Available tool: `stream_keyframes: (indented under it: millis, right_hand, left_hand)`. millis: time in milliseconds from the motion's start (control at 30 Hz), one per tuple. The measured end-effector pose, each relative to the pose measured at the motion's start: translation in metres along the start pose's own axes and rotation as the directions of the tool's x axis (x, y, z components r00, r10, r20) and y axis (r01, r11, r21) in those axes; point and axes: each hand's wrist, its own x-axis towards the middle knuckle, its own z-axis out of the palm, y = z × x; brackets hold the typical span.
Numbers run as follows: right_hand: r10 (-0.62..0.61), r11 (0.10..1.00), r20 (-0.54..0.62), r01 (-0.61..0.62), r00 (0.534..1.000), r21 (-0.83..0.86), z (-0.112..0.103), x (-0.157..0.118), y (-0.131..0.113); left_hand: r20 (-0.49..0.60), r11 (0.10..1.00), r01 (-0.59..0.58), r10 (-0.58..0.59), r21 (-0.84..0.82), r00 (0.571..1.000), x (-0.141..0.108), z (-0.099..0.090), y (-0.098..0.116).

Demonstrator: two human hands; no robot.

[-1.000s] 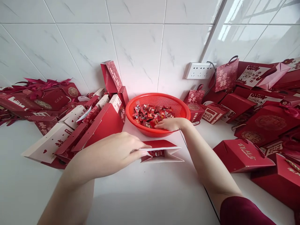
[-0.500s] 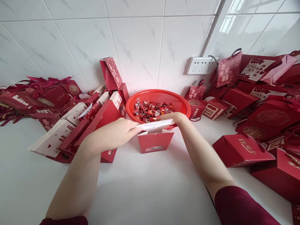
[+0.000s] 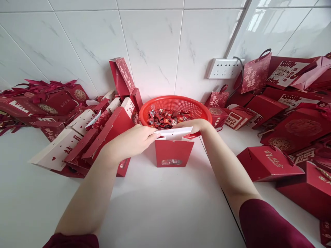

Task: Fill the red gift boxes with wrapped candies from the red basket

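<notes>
A red paper gift box (image 3: 174, 151) with an oval window low on its front stands upright on the table, its top open and the white inner flap raised. My left hand (image 3: 138, 136) is closed on the box's upper left edge, fingertips at the flap. Just beyond the box is a red plastic basket (image 3: 176, 100) holding wrapped candies (image 3: 165, 117). My right hand (image 3: 195, 124) reaches over the basket's near rim behind the flap. Its fingers are hidden there, so whether they hold anything cannot be seen.
Red and white boxes with open tops (image 3: 77, 141) stand in a row to the left, ribboned boxes (image 3: 51, 100) behind them. Many red boxes (image 3: 269, 163) crowd the right side. A power strip (image 3: 224, 68) is on the tiled wall (image 3: 152, 41).
The view has shifted slightly. The box stands more upright, its front showing taller. My left hand stays at its edge and my right hand remains behind the flap by the basket.
</notes>
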Motion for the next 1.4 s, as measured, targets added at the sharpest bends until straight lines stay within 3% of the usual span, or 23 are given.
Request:
stream_keyframes:
  millis: [100, 133, 300, 367, 500, 600, 800, 900, 967, 1033, 1167, 1400]
  right_hand:
    - [-0.166, 0.965, 0.149, 0.129, 0.975, 0.228, -0.010, -0.007, 0.002]
    - [-0.205, 0.938, 0.138, 0.154, 0.969, 0.309, -0.012, -0.009, 0.004]
    - [-0.218, 0.732, -0.172, 0.278, 0.961, 0.621, -0.017, -0.021, 0.005]
    - [-0.245, 0.675, -0.222, 0.331, 0.944, 0.659, -0.018, -0.030, -0.001]
    - [-0.294, 0.701, -0.247, 0.384, 0.923, 0.601, -0.022, -0.047, -0.017]
    - [-0.287, 0.724, -0.337, 0.434, 0.896, 0.536, -0.023, -0.057, -0.027]
    - [-0.281, 0.739, -0.569, 0.552, 0.773, 0.386, -0.015, -0.085, -0.058]
    - [-0.309, 0.791, -0.621, 0.557, 0.720, 0.252, -0.009, -0.093, -0.075]
    - [-0.329, 0.862, -0.576, 0.487, 0.748, 0.140, -0.006, -0.090, -0.083]
    - [-0.316, 0.924, -0.501, 0.380, 0.806, 0.028, -0.003, -0.081, -0.087]
    - [-0.268, 0.963, -0.382, 0.263, 0.884, -0.066, -0.001, -0.066, -0.087]
    - [-0.238, 0.971, -0.434, 0.204, 0.869, -0.123, -0.004, -0.079, -0.085]
  left_hand:
    - [0.018, 1.000, -0.022, 0.021, 0.015, 1.000, -0.004, -0.002, 0.002]
    - [0.029, 0.999, -0.034, 0.033, 0.023, 0.999, -0.005, -0.003, 0.003]
    - [0.031, 0.996, -0.086, 0.085, 0.020, 0.996, -0.008, -0.006, 0.004]
    - [0.027, 0.995, -0.098, 0.098, 0.010, 0.995, -0.007, -0.005, 0.002]
    - [0.046, 0.996, -0.080, 0.078, 0.043, 0.996, -0.008, -0.004, 0.003]
    - [0.043, 0.997, -0.064, 0.062, 0.047, 0.997, -0.008, -0.004, 0.005]
    - [0.028, 0.999, -0.033, 0.032, 0.025, 0.999, -0.002, -0.004, -0.001]
    - [0.020, 0.999, -0.031, 0.030, 0.016, 0.999, -0.001, -0.007, -0.002]
    - [0.021, 1.000, -0.018, 0.018, 0.009, 1.000, -0.002, -0.009, 0.000]
    - [0.042, 1.000, 0.000, 0.001, -0.015, 0.999, -0.003, -0.010, 0.003]
    - [0.039, 0.998, -0.016, 0.018, -0.058, 0.999, -0.002, -0.007, 0.006]
    - [-0.040, 0.993, -0.087, 0.091, 0.084, 0.995, 0.000, -0.005, 0.008]
